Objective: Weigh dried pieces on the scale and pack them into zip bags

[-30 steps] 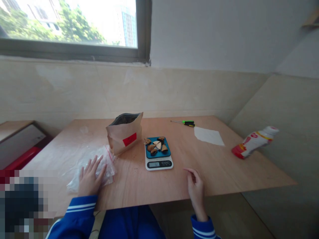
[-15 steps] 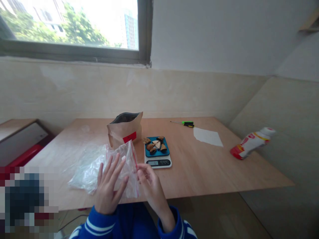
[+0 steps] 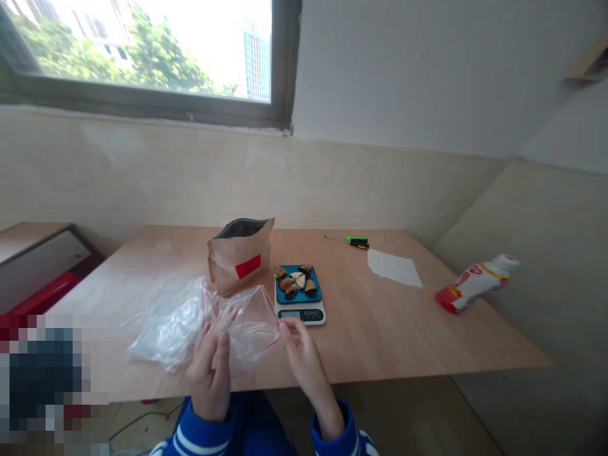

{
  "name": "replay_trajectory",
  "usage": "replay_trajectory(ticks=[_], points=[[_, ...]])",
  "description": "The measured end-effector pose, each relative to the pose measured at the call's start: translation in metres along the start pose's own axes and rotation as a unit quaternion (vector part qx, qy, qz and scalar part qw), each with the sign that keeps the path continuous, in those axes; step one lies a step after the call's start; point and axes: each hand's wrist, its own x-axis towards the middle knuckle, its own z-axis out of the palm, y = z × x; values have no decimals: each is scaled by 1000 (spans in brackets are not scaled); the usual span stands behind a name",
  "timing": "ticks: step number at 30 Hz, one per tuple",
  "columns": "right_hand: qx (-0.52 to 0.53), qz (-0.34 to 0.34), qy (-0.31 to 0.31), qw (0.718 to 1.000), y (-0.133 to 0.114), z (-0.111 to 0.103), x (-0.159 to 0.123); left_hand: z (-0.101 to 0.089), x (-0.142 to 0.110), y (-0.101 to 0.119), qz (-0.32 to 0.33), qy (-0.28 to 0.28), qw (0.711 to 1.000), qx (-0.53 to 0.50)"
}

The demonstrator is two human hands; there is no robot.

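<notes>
My right hand [image 3: 301, 354] pinches the red-striped edge of a clear zip bag [image 3: 249, 326] above the table's front. Against the bag's left side rests my left hand [image 3: 211, 367], its fingers stretched out and partly behind the film. A heap of clear zip bags [image 3: 173, 323] lies to the left of that hand. Just beyond the right hand is a kitchen scale [image 3: 311, 315] with a blue platform. Several dried mushroom pieces [image 3: 298, 280] are on it. Behind the bag stands an open brown paper pouch [image 3: 237, 256] with a red label.
Toward the back of the wooden table [image 3: 380, 335] lie screwdrivers [image 3: 356, 242] beside a sheet of white paper [image 3: 394, 267]. A red and white bottle [image 3: 477, 283] is at the right edge. The window [image 3: 142, 57] is above, left.
My right hand has drawn the bag's striped edge to the right and slightly up. My left hand has turned sideways, bringing its spread fingers closer together.
</notes>
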Motion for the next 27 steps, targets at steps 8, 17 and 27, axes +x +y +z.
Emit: replay_trajectory(ticks=[8,17,27], points=[[-301,-175,48,936,18,-48,94,26,16,5,-86,-3,995,-48],[-314,-200,45,927,44,-64,115,47,7,-4,-172,16,979,-107],[-80,-174,54,980,-38,-50,81,60,-3,-5,-228,-26,963,-139]])
